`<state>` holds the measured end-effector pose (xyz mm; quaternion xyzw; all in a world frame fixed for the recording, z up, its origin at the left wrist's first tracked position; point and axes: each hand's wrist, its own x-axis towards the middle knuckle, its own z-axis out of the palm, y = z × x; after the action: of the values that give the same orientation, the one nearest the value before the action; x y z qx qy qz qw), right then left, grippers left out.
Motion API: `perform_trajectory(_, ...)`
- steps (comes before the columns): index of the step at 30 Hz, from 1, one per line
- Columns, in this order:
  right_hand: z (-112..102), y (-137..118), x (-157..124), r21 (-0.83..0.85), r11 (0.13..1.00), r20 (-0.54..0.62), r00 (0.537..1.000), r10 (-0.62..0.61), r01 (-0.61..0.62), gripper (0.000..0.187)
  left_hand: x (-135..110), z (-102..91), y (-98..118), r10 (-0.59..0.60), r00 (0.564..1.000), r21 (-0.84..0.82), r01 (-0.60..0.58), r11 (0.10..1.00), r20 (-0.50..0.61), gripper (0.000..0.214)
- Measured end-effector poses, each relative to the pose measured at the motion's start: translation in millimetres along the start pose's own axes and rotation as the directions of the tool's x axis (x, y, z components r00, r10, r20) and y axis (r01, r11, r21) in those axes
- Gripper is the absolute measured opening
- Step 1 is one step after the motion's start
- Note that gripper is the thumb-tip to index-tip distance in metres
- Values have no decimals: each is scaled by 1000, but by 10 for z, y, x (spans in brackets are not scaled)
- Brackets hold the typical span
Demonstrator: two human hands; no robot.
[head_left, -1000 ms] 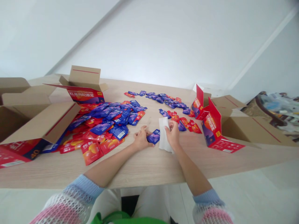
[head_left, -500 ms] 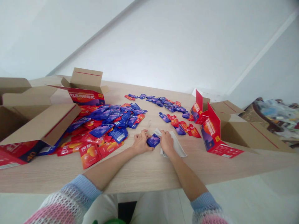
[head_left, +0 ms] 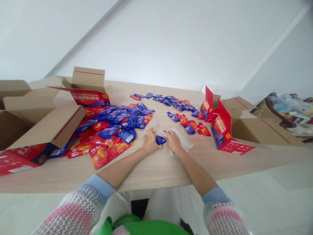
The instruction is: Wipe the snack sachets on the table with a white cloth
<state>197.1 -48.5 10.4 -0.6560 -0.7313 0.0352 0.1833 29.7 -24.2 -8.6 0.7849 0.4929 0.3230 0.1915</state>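
A small blue-purple pouch (head_left: 160, 140) lies on the table between my two hands. Its left edge is held by my left hand (head_left: 149, 143), with curled fingers and the thumb along the near side. My right hand (head_left: 172, 141) is closed on a white cloth (head_left: 185, 142), whose folded corner covers the upper part of the pouch. The rest of the cloth spreads flat under and to the right of that hand. Left of my hands is a heap of blue and red pouches (head_left: 111, 132), some with barcodes showing.
Open cartons (head_left: 61, 130) stand at the left, with a red one (head_left: 90, 99) behind the heap. Two red boxes (head_left: 221, 132) stand open at the right. Smaller pouches (head_left: 171, 102) lie in rows along the back of the wooden table (head_left: 137, 176). A white wall rises behind.
My right hand has brought the cloth's corner leftward over the top of the pouch, hiding more of it. My left hand stays at the pouch. The camera view has shifted slightly.
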Motion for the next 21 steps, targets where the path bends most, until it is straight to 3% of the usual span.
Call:
perform_trajectory(3, -14, -147, -35, 37, 984, 66, 983, -174, 172, 40, 14, -2, -7, 9, 1000, 25, -10, 1000, 17, 99)
perform_trajectory(6, -90, -151, -38, 199, 936, 131, 939, -317, 289, 36, 23, -23, -20, -3, 998, 56, -1, 998, 70, 91)
perform_trajectory(11, -229, 28, 0, 503, 805, 275, 825, -493, 314, 25, 58, -78, -45, 70, 988, 47, -77, 996, 136, 72)
perform_trajectory(17, -183, 204, 34, 479, 874, 326, 908, -264, 82, 23, 103, -129, -51, 81, 984, 27, -86, 996, 157, 70)
perform_trajectory(21, -160, 314, 83, 396, 918, 291, 952, -90, -34, 24, 79, -159, -39, 148, 976, 48, -157, 986, 159, 64)
